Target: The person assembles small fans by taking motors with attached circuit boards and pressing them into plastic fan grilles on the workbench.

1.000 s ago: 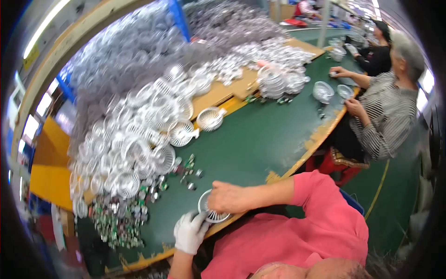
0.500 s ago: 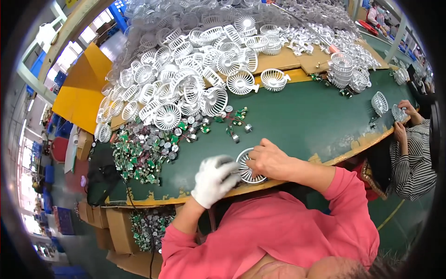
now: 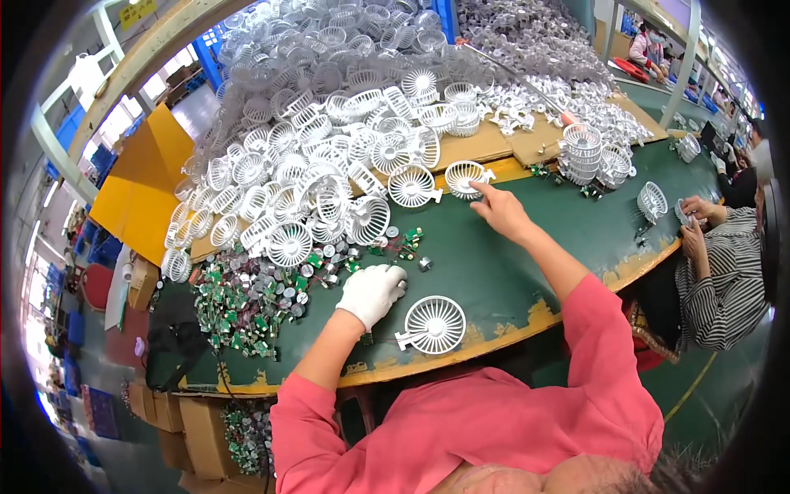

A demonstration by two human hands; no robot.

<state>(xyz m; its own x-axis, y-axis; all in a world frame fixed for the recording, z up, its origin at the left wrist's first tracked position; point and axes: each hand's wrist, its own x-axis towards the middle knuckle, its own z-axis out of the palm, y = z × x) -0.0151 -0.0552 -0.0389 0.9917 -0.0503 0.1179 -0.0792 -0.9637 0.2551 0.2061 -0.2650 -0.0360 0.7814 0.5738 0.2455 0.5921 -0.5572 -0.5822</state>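
A white round fan cover (image 3: 435, 324), slatted and with a short stem, lies on the green table close in front of me, touched by neither hand. My left hand (image 3: 372, 296), in a white glove, is just beyond and left of it with fingers curled in; whatever they may hold is hidden. Beside that hand are small green circuit boards (image 3: 407, 239) with wires and a silver motor (image 3: 425, 263). My bare right hand (image 3: 502, 212) reaches forward, index finger stretched to the rim of another fan cover (image 3: 466, 176); the hand is not closed around it.
A large heap of white fan covers (image 3: 329, 148) fills the far left. Motors and circuit boards (image 3: 247, 296) are piled at the left. Stacked covers (image 3: 581, 152) stand at the far right. A co-worker in a striped top (image 3: 720, 280) handles a cover at the right.
Both hands have let go of the near fan cover, which now lies on the table. My right hand has moved forward to another cover, my left toward the parts. The view has shifted slightly.
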